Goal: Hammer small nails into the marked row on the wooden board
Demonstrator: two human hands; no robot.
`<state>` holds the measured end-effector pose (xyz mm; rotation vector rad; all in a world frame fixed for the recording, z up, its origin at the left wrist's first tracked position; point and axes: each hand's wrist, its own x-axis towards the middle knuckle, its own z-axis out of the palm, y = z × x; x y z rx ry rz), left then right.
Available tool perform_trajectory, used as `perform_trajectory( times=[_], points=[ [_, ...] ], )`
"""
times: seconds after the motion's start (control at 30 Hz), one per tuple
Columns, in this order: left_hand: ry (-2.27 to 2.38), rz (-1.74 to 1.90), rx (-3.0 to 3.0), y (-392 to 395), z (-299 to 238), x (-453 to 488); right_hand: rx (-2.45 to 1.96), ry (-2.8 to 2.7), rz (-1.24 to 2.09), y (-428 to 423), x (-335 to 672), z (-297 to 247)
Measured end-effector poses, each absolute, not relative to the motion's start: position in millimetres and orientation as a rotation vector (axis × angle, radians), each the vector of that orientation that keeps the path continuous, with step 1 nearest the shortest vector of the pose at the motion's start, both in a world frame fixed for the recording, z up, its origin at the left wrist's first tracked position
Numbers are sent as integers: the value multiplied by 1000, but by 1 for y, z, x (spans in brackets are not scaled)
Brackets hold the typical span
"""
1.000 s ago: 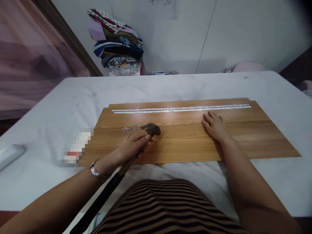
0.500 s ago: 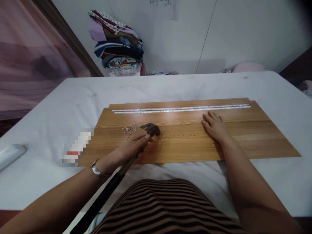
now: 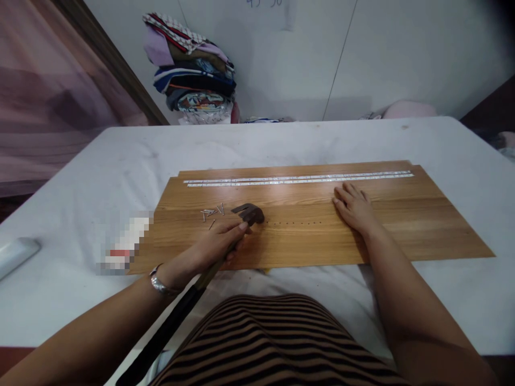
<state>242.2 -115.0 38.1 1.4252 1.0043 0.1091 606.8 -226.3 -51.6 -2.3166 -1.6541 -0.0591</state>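
My left hand (image 3: 223, 239) is wrapped round the neck of a claw hammer (image 3: 253, 214), close below its dark head. The black grip runs back under my forearm. Beneath the head lies a wooden board (image 3: 418, 225), with a row of small dark dots (image 3: 293, 223) running to the right of the hammer. Several loose nails (image 3: 208, 213) lie on the board just beyond my left hand. My right hand (image 3: 354, 208) rests palm down on the board, fingers spread a little, right of the dots.
Two white marked strips (image 3: 301, 180) run along the board's far side. A white-covered table (image 3: 277, 145) carries the board. At the left are a blurred-out item (image 3: 129, 241) and a pale roll (image 3: 18, 256). Folded clothes (image 3: 193, 64) are stacked by the wall behind.
The whole view has shifted very slightly. Both hands, the hammer and the nails keep their places on the board.
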Motion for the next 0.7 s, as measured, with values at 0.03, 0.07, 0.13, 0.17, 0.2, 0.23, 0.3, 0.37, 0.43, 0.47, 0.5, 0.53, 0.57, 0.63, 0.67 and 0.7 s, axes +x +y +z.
perform_trajectory(
  times=[0.03, 0.07, 0.13, 0.17, 0.2, 0.23, 0.3, 0.37, 0.43, 0.47, 0.5, 0.53, 0.57, 0.63, 0.67, 0.7],
  points=[
    [1006, 107, 1425, -115, 38, 242, -2319, -1652, -55, -226, 607, -52],
    [1006, 105, 1419, -115, 38, 242, -2320, -1651, -51, -226, 607, -52],
    [1005, 99, 1398, -114, 38, 241, -2313, -1650, -47, -226, 607, -53],
    [1005, 99, 1389, -113, 38, 241, -2308, -1645, -46, -226, 607, -53],
    [1005, 99, 1383, -113, 38, 241, -2303, -1639, -47, -227, 607, -54],
    [1004, 97, 1381, -113, 38, 241, -2298, -1636, -46, -227, 607, -54],
    [1000, 92, 1387, -113, 37, 241, -2294, -1637, -46, -227, 608, -54],
    [1007, 92, 1399, -114, 37, 241, -2300, -1645, -51, -227, 608, -54],
    [1020, 92, 1404, -114, 37, 242, -2315, -1650, -54, -227, 607, -53],
    [1023, 87, 1399, -114, 37, 242, -2323, -1650, -54, -226, 607, -53],
    [1020, 78, 1391, -114, 38, 242, -2331, -1649, -52, -226, 607, -53],
    [1016, 70, 1381, -114, 38, 241, -2337, -1648, -51, -226, 607, -52],
    [1012, 64, 1370, -113, 38, 241, -2339, -1647, -51, -226, 607, -52],
    [1004, 68, 1355, -113, 38, 240, -2334, -1647, -54, -226, 606, -52],
    [1005, 72, 1353, -113, 38, 239, -2329, -1649, -55, -226, 606, -52],
    [1008, 72, 1352, -113, 37, 239, -2325, -1648, -57, -226, 606, -52]
  ],
)
